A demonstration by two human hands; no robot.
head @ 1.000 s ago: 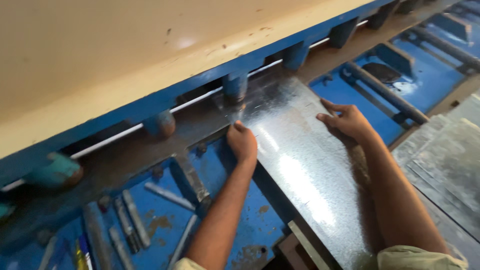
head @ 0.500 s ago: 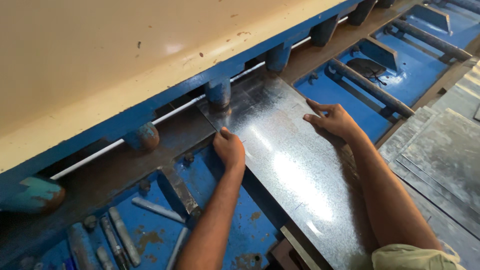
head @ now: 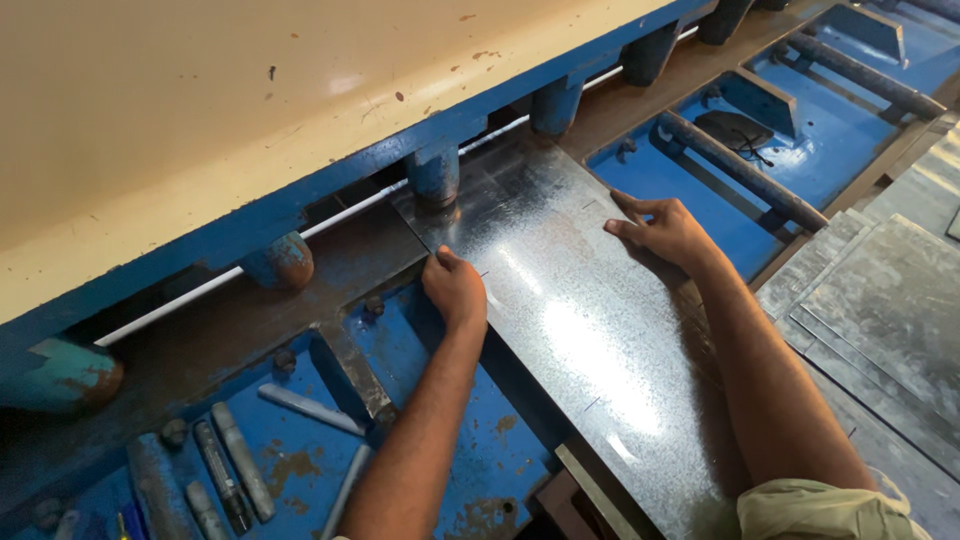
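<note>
A shiny galvanized metal sheet (head: pixel 575 330) lies on the bed of a blue shearing machine (head: pixel 330 185), its far end pushed under the blue hold-down feet (head: pixel 435 175). My left hand (head: pixel 455 290) grips the sheet's left edge with curled fingers. On the right edge, my right hand (head: pixel 660 230) presses flat, fingers pointing toward the machine. Both forearms reach in from the bottom of the view.
A cream-coloured guard (head: pixel 250 100) covers the machine's top. Loose metal rods and bars (head: pixel 235 460) lie in the blue tray at lower left. A stack of grey metal sheets (head: pixel 880 320) sits at the right. A dark round support bar (head: pixel 745 170) crosses the bed beyond my right hand.
The view has shifted, so the machine and sheet sit lower and further left in frame. Both hands keep the same hold on the sheet's edges.
</note>
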